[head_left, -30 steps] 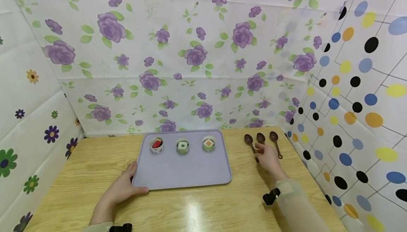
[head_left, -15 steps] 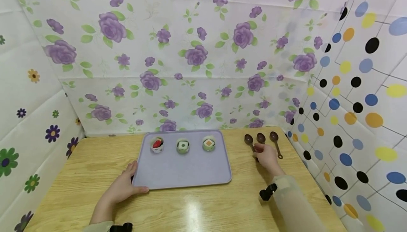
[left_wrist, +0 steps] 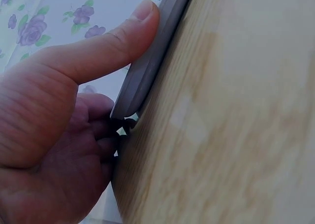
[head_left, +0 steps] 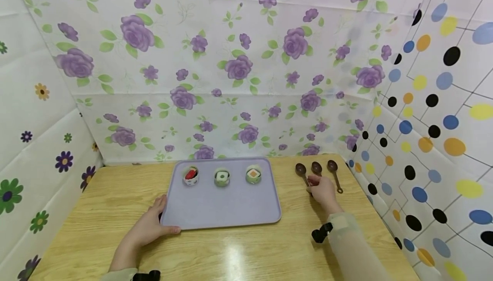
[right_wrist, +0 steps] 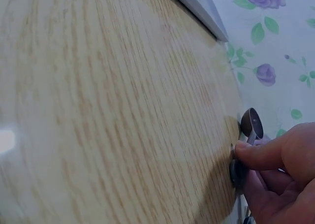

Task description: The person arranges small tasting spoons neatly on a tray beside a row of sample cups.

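Observation:
My left hand [head_left: 144,228] grips the lavender tray [head_left: 227,208] at its near left corner, thumb along the front edge and fingers at the left side. In the left wrist view, the thumb of my hand [left_wrist: 54,115] presses the tray rim [left_wrist: 147,69]. To the tray's right, my right hand [head_left: 323,192] pinches the handle of the leftmost brown spoon [head_left: 301,169]. In the right wrist view, thumb and fingers of my hand [right_wrist: 278,172] hold that handle below the round spoon bowl [right_wrist: 251,122]. Part of the handle is hidden.
Along the tray's back stand a cup with a red piece [head_left: 190,176], a green-and-white cup [head_left: 221,178] and a cup with an orange diamond [head_left: 253,175]. A middle spoon [head_left: 316,168] and a right spoon [head_left: 332,166] lie close beside my right hand. Patterned cloth [head_left: 239,114] borders the table.
My right wrist and sleeve have shifted a little to the left, while the fingers remain near the leftmost spoon's handle. My left hand and the tray have hardly moved.

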A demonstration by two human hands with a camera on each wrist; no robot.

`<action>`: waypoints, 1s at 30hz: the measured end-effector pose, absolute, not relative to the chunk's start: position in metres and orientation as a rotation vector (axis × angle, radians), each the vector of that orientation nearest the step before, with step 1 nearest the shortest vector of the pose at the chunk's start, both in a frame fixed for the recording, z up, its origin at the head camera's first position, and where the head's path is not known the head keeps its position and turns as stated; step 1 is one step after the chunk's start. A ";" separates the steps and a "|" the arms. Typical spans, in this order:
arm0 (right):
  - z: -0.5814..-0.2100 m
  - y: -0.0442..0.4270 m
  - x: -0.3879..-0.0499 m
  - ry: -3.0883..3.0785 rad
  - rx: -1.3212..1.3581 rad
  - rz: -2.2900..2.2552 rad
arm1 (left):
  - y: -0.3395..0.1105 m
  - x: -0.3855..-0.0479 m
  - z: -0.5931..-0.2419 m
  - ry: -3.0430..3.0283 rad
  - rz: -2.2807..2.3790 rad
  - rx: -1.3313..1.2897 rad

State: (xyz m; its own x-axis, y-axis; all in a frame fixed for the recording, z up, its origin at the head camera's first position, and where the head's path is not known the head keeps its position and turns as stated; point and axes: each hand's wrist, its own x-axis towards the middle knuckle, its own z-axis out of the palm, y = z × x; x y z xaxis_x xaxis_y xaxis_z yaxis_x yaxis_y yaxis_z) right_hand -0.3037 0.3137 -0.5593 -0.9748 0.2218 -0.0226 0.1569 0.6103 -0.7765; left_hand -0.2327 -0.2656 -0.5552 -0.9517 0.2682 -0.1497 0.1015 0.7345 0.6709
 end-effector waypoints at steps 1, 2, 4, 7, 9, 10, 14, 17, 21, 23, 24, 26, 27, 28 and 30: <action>-0.559 0.314 -0.304 -2.750 -0.328 1.316 | -0.265 -0.232 -0.555 2.701 1.025 0.291; -0.559 0.314 -0.303 -2.753 -0.325 1.311 | -0.265 -0.232 -0.555 2.704 1.024 0.291; -0.559 0.313 -0.303 -2.755 -0.331 1.311 | -0.265 -0.232 -0.555 2.708 1.025 0.290; -0.558 0.313 -0.303 -2.757 -0.340 1.307 | -0.265 -0.233 -0.555 2.708 1.026 0.288; -0.558 0.314 -0.303 -2.757 -0.337 1.303 | -0.265 -0.233 -0.555 2.707 1.029 0.288; -0.558 0.314 -0.303 -2.759 -0.331 1.298 | -0.265 -0.233 -0.555 2.705 1.030 0.285; -0.558 0.315 -0.303 -2.766 -0.340 1.298 | -0.265 -0.234 -0.555 2.706 1.023 0.286; -0.557 0.315 -0.303 -2.769 -0.356 1.316 | -0.265 -0.233 -0.554 2.710 1.018 0.287; -0.555 0.315 -0.303 -2.780 -0.369 1.331 | -0.264 -0.232 -0.554 2.711 1.022 0.284; -0.554 0.315 -0.303 -2.789 -0.391 1.344 | -0.264 -0.232 -0.553 2.710 1.025 0.282; -0.553 0.315 -0.303 -2.797 -0.390 1.345 | -0.264 -0.232 -0.553 2.707 1.028 0.280; -0.551 0.315 -0.303 -2.808 -0.404 1.355 | -0.264 -0.231 -0.553 2.704 1.031 0.280; -0.551 0.315 -0.303 -2.814 -0.414 1.366 | -0.264 -0.231 -0.553 2.703 1.032 0.282; -0.550 0.315 -0.303 -2.821 -0.407 1.371 | -0.264 -0.231 -0.553 2.700 1.035 0.282; -0.549 0.315 -0.304 -2.833 -0.402 1.379 | -0.264 -0.231 -0.553 2.696 1.037 0.280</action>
State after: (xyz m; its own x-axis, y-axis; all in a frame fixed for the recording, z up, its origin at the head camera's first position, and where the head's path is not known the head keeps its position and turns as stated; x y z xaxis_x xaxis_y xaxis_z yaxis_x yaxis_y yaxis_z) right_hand -0.3038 0.3148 -0.5491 -0.9674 0.2108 -0.1406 0.2407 0.5912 -0.7698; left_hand -0.2313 -0.2640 -0.5527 -0.9531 0.2613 -0.1529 0.0915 0.7299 0.6774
